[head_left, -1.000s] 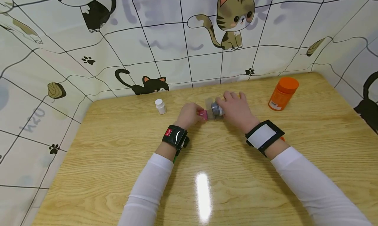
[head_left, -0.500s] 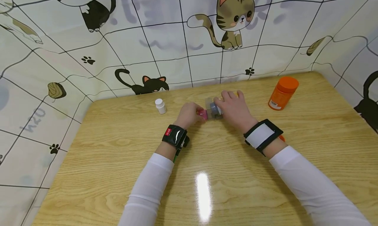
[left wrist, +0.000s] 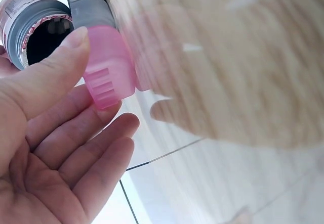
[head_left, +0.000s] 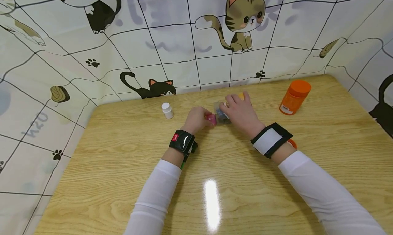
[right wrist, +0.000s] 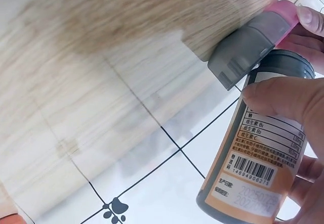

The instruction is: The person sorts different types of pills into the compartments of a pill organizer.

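My left hand (head_left: 196, 120) pinches the pink end (left wrist: 109, 64) of a small pill box between thumb and fingertips. The box's translucent grey part (right wrist: 245, 44) extends toward my right hand (head_left: 242, 115). That hand grips a grey bottle (right wrist: 248, 158) with an orange-and-white printed label and a barcode. The bottle is tilted, its uncapped mouth (left wrist: 50, 39) beside the grey part of the box. Inside, the mouth looks dark, and its contents cannot be made out. In the head view the right hand covers most of the bottle.
A small white bottle (head_left: 167, 110) stands left of my left hand on the wooden table (head_left: 122, 153). An orange jar with an orange lid (head_left: 295, 97) stands at the back right. Part of an orange round thing (head_left: 293, 143) shows behind my right wrist. A cat-patterned sheet (head_left: 184, 64) surrounds the table.
My right hand has shifted slightly left with the bottle, and more of an orange part shows behind its fingers. My left hand keeps its pinch on the pill box in place.
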The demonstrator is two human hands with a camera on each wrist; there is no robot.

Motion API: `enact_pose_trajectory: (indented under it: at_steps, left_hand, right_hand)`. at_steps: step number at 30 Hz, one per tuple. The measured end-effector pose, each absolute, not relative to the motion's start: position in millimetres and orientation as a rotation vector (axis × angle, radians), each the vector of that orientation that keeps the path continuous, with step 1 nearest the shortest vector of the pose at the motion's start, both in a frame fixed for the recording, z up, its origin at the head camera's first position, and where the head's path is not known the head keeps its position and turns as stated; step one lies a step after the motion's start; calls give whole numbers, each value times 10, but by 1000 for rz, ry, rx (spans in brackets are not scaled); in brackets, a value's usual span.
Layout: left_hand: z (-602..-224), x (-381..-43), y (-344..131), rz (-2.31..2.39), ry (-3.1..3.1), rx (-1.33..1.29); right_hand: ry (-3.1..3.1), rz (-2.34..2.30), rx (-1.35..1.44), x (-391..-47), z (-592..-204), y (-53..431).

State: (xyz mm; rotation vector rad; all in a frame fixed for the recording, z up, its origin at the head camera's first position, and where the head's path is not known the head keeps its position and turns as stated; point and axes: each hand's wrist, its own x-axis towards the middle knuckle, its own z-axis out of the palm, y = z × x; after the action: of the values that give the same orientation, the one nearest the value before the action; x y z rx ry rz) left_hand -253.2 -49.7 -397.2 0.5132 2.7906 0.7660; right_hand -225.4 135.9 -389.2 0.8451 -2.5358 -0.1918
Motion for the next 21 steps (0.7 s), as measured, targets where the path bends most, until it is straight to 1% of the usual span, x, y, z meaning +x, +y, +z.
enact_pose_trajectory:
  at_steps: [13,21]
  left_hand:
    - [-3975,-2536,-503,753,2807,540]
    - [-3980,-2538,-500,746,2803,524]
  right_hand:
    - [-2373,-309,891,-2262,-3919,1302]
    - [-2482,-256,844,-2256,-3922,1333]
